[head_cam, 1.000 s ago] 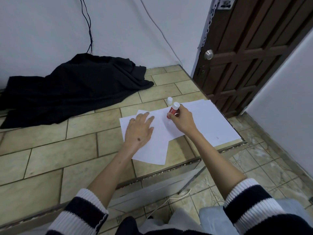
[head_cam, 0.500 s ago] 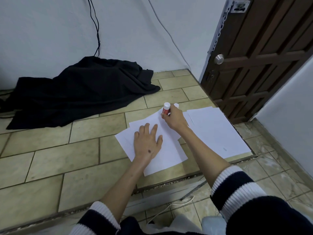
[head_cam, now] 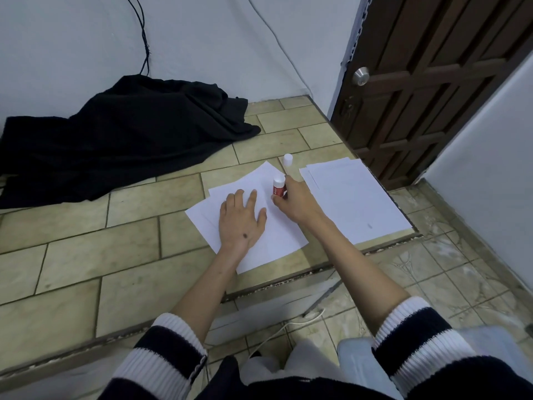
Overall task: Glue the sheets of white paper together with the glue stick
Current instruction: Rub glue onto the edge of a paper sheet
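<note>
A red-and-white glue stick stands upright on overlapping sheets of white paper, gripped low on its barrel by the fingers of a person's right hand, which is curled closed around it. The sheets, at least 2 and fanned at slightly different angles, lie on a raised platform of beige tiles close to its front edge. The left hand lies flat, palm down and fingers spread, pressing on the top sheet just left of the glue stick; it holds nothing. A small white cap, probably the glue stick's, stands on the tile just beyond the sheets. To the right, apart from the worked sheets, lies a separate stack of white paper near the platform's corner. Both forearms are bare, with navy-and-white striped sleeves pushed up. A heap of black cloth lies against the white wall at the back left, with a dark cable running down the wall to it. A dark wooden door with a round metal knob stands at right.
</note>
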